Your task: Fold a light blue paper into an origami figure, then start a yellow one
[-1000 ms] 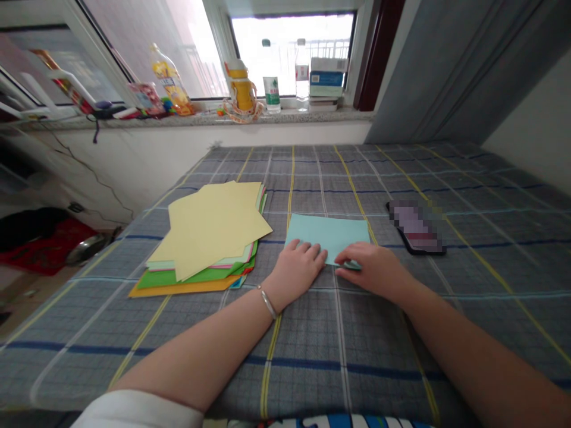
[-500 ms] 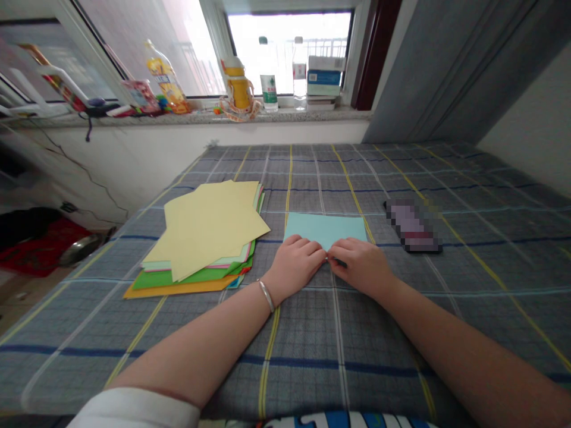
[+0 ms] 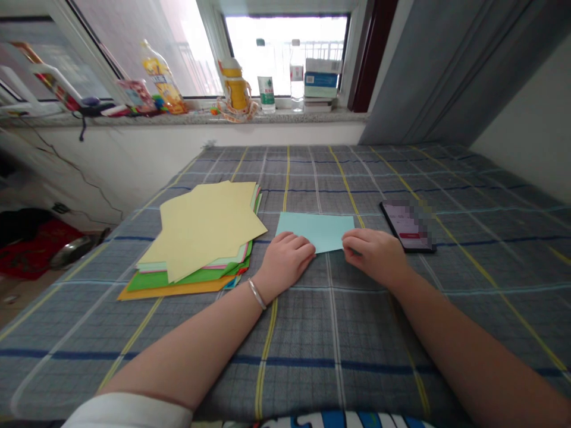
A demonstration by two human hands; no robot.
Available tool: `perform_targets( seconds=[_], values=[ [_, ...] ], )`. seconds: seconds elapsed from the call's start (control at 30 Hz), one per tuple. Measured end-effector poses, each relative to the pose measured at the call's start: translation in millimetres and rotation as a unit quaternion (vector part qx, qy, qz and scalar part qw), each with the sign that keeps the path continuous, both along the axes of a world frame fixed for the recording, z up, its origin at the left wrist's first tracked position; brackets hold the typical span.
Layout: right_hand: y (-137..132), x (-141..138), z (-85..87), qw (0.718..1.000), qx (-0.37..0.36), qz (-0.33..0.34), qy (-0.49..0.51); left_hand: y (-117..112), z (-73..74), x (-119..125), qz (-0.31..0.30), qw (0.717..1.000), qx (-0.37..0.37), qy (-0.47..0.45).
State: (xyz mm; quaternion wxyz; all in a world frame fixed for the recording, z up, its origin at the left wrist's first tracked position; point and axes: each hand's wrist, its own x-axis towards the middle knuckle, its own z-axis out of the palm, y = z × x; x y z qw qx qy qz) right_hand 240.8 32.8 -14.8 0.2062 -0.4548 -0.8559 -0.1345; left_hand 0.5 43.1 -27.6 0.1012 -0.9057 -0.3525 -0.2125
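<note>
The left hand [image 3: 284, 260] lies open and flat, its fingertips on the near edge of a pale blue paper sheet [image 3: 314, 230], while the right hand [image 3: 373, 255] curls lightly at the sheet's near right corner. Whether its thumb is under the paper cannot be told. The hands are apart, with neither clearly clamped, and the sheet lies flat on a plaid bedspread [image 3: 330, 333] between a stack of coloured paper [image 3: 205, 229] and a smartphone [image 3: 404, 227].

Good handling here means light, even pressure from the fingertips, with the sheet's edges kept square, since the soft, slightly yielding bedspread gives little firm backing. The left hand's flat fingers suit this well, pinning the sheet without creasing it.

Half a second ago the two hands met at the middle of the near edge, fingertips almost touching. Now they have parted — the right hand has moved out towards the corner, and a stretch of blue edge shows between them. The sheet itself sits much as it did, and the stack hasn't been touched.
</note>
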Motion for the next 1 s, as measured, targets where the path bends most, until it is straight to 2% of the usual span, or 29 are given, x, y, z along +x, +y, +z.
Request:
perform_targets(
  seconds=[0.17, 0.37, 0.47, 0.57, 0.63, 0.77, 1.0],
  values=[
    [4, 18, 4.9, 0.998, -0.015, -0.055, 0.014, 2, -0.1, -3, 0.013, 1.000, -0.010, -0.021],
    [7, 34, 7.0, 0.996, -0.008, -0.087, 0.034, 3, -0.5, -4, 0.025, 0.999, -0.021, -0.029],
    [8, 36, 7.8, 0.991, -0.012, -0.113, 0.077, 4, 0.0, -4, 0.040, 0.998, -0.038, -0.039],
    [4, 28, 8.9, 0.993, -0.039, -0.058, 0.097, 4, 0.3, -4, 0.040, 0.997, -0.044, -0.044],
    [-1, 18, 9.0, 0.996, -0.055, 0.003, 0.074, 4, 0.2, -3, 0.035, 0.998, -0.043, -0.041],
    [-8, -3, 6.8, 0.995, -0.065, 0.075, -0.010, 4, -0.8, -3, 0.031, 0.998, -0.040, -0.040],
    [-6, -14, 0.6, 0.997, -0.038, 0.060, -0.044, 5, -2.7, -1, 0.023, 0.998, -0.046, -0.034]
  ],
)
